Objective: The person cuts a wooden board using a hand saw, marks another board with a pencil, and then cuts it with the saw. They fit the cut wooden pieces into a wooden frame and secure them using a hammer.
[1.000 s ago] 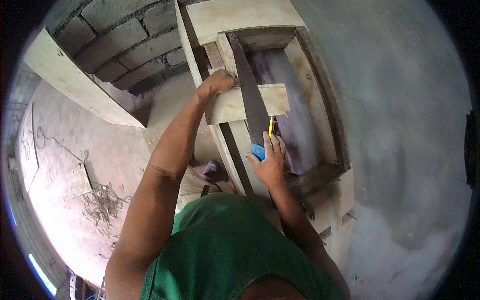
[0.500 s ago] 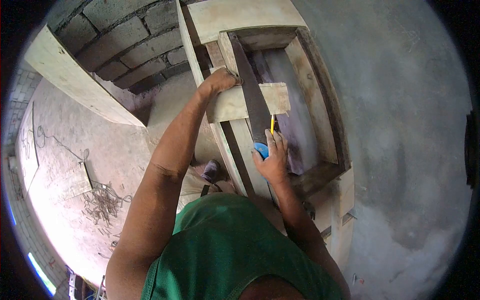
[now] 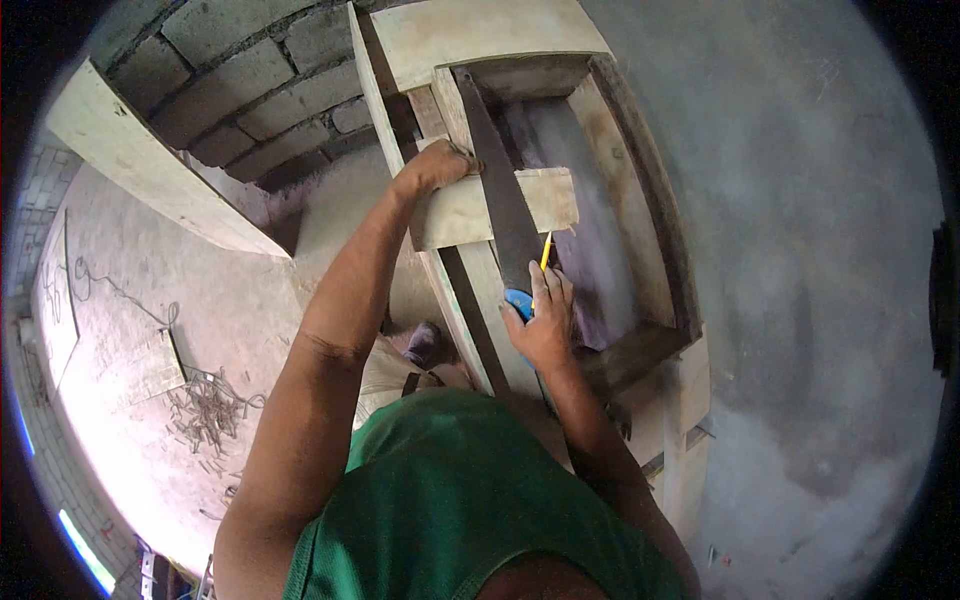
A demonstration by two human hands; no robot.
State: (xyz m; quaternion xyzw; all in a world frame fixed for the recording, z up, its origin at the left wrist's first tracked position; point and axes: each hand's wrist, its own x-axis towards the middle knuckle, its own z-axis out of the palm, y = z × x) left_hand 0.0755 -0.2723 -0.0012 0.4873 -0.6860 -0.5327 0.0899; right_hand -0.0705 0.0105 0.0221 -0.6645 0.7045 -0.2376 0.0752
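A handsaw with a dark blade and blue handle lies across a short pale wooden board. My right hand is closed round the saw's handle, and a yellow pencil sticks up between its fingers. At the board's far edge, my left hand is closed on the wood with its fingers curled close beside the blade. The board rests crosswise on the rails of a wooden frame, and its right end juts over the frame's opening. My left fingertips are partly hidden.
A curved wooden panel stands at the left, before a block wall. On the floor lie a heap of small scraps and a cable. A smooth grey surface extends along the right. My shoe shows below the frame.
The pencil leans further to the right. The saw and my right hand have shifted very slightly; my left hand stays on the board.
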